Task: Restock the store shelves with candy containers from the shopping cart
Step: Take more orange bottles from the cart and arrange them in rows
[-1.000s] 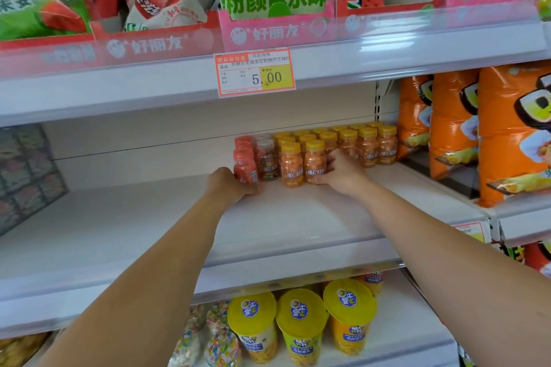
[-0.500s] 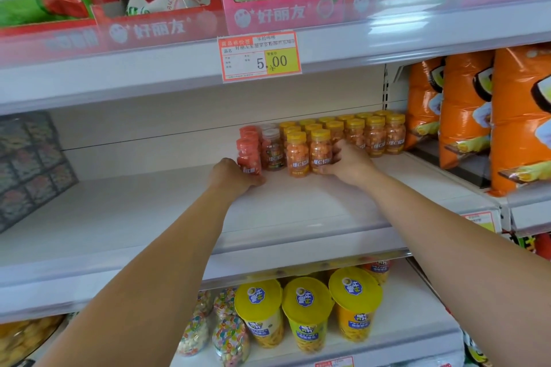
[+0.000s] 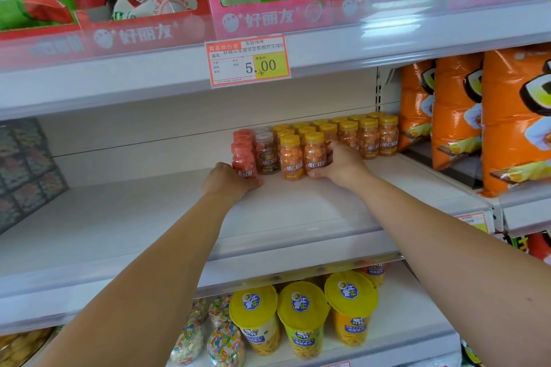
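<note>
Small candy bottles stand in rows at the back of the white middle shelf (image 3: 149, 217). Most have yellow caps (image 3: 368, 138); a short column at the left has red caps. My left hand (image 3: 229, 183) rests on the shelf with its fingers round the foot of the front red-capped bottle (image 3: 244, 159). My right hand (image 3: 340, 165) holds the front yellow-capped bottle (image 3: 314, 153) from its right side. Between them stand a clear-capped bottle (image 3: 266, 155) and another yellow-capped one (image 3: 290, 158). No shopping cart is in view.
Orange snack bags (image 3: 456, 116) fill the shelf to the right. A price tag (image 3: 249, 61) hangs on the upper shelf rail under red and pink snack boxes. Yellow-lidded cups (image 3: 301, 316) and jars of coloured sweets sit on the shelf below. A dark patterned box (image 3: 24, 170) stands at left.
Both hands stay on the front bottles, barely shifting. The view has drifted slightly, and the bottle group looks pushed a little closer together.
</note>
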A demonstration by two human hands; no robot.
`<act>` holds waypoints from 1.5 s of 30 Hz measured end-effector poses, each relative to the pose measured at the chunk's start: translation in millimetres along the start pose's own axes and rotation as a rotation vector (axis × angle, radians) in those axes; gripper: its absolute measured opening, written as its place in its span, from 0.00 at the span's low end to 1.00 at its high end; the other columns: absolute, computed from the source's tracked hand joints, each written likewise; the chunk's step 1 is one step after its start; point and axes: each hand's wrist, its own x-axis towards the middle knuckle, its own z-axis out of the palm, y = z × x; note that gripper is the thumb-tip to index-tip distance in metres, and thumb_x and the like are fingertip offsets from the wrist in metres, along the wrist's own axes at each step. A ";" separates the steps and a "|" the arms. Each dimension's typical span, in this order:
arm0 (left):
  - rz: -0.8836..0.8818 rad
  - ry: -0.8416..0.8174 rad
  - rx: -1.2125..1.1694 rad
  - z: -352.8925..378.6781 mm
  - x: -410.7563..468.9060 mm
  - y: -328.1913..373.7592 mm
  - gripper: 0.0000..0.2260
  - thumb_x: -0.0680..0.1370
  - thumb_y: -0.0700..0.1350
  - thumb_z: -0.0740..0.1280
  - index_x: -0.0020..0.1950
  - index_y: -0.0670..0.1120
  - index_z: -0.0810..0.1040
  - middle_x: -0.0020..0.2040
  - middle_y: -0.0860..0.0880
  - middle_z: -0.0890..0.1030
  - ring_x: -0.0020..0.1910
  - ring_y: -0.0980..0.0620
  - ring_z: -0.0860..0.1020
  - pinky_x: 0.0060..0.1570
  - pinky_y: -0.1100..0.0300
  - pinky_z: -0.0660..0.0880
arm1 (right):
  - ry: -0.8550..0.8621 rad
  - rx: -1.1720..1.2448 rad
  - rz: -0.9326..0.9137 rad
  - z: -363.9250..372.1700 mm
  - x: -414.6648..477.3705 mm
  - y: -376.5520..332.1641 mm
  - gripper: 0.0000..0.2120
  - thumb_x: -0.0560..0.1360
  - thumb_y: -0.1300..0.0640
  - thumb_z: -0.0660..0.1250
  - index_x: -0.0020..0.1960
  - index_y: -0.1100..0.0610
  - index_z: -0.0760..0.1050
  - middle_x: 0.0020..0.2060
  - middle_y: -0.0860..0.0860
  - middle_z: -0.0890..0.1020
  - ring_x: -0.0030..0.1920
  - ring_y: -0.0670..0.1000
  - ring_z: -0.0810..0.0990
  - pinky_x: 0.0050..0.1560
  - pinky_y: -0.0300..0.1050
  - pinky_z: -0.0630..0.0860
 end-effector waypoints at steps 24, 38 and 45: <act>0.649 0.320 -0.266 -14.7 -207.2 -11.3 0.11 0.78 0.49 0.65 0.41 0.43 0.76 0.42 0.48 0.77 0.43 0.49 0.75 0.42 0.59 0.66 | 0.143 0.002 -0.190 -48.0 -112.8 -24.5 0.06 0.73 0.56 0.70 0.47 0.58 0.77 0.43 0.48 0.78 0.44 0.46 0.75 0.44 0.40 0.70; 0.294 -0.372 -0.136 114.4 -352.7 -119.1 0.22 0.79 0.49 0.65 0.29 0.43 0.62 0.26 0.47 0.64 0.27 0.51 0.62 0.27 0.62 0.58 | -0.350 -0.046 0.097 -2.6 -340.1 117.4 0.08 0.76 0.55 0.68 0.46 0.59 0.72 0.42 0.50 0.76 0.41 0.49 0.74 0.37 0.38 0.67; 0.028 -0.773 0.194 177.1 -400.5 -157.3 0.14 0.77 0.52 0.65 0.37 0.45 0.71 0.35 0.49 0.73 0.33 0.52 0.72 0.36 0.62 0.69 | -0.627 -0.073 0.425 69.0 -397.4 191.3 0.17 0.76 0.48 0.67 0.60 0.58 0.75 0.55 0.51 0.78 0.55 0.52 0.77 0.54 0.45 0.71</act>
